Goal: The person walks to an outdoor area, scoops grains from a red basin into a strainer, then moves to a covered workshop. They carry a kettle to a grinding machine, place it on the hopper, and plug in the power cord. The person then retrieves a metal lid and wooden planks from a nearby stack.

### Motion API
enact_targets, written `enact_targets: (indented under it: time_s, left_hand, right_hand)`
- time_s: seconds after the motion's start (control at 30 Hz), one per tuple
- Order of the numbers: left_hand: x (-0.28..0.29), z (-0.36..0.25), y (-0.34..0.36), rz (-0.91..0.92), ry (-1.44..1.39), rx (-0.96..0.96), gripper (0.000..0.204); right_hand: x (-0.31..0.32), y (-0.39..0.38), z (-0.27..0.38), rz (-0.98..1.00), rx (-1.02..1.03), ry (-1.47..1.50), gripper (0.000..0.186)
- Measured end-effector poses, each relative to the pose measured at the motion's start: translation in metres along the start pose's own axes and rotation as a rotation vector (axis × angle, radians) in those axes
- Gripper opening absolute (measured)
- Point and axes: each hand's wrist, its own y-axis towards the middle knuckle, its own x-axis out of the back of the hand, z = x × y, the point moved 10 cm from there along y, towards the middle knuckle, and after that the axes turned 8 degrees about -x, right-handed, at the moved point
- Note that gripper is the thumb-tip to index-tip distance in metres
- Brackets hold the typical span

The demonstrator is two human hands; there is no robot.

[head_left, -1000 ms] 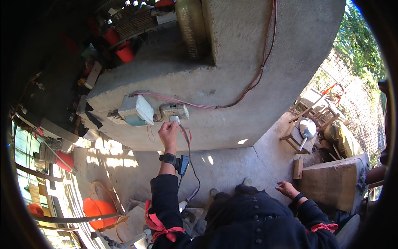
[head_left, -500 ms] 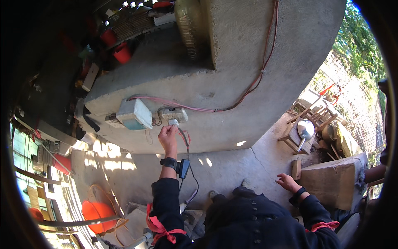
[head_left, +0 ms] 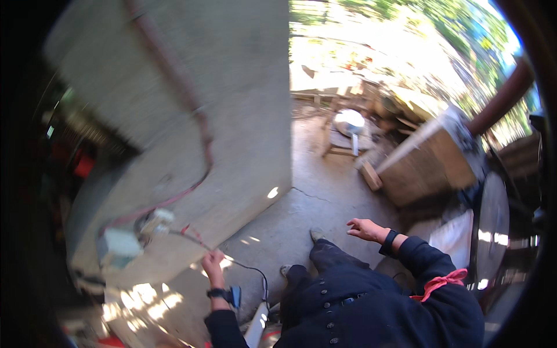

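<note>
My left hand [head_left: 213,264] is low at the left of the wall corner, its fingers curled in beside a dark power cord [head_left: 246,267]. Whether they grip the cord is hidden. The cord runs from a pale socket [head_left: 159,219] on the wall, past this hand, down to a grey-white tube-like part [head_left: 256,325] by my leg. Some red strip hangs near the cord's upper end. My right hand [head_left: 366,229] hovers over the floor with its fingers stretched out, holding nothing. Dark bands circle both wrists; the left one carries a blue-grey block.
A pale box [head_left: 119,248] hangs on the concrete wall [head_left: 232,116] beside the socket, with reddish cables rising from it. Beyond the corner, a shiny pan [head_left: 349,122] rests on a wooden stool. A large block-like box [head_left: 429,168] and a wooden block [head_left: 371,176] stand at right.
The view has swung right, blurring the wall. My left hand has moved away from the socket, down along the cord. My right hand remains outstretched.
</note>
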Motion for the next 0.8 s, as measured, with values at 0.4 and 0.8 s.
enact_targets:
  time_s: [0.4, 0.8]
  left_hand:
    - [-0.179, 0.084, -0.152, 0.587, 0.169, 0.579, 0.012]
    - [-0.373, 0.021, -0.094, 1.043, 0.461, 0.478, 0.014]
  right_hand:
    - [-0.081, -0.087, -0.192, 0.01, -0.326, 0.284, 0.05]
    - [-0.012, -0.162, -0.271, -0.431, -0.482, 0.608, 0.026]
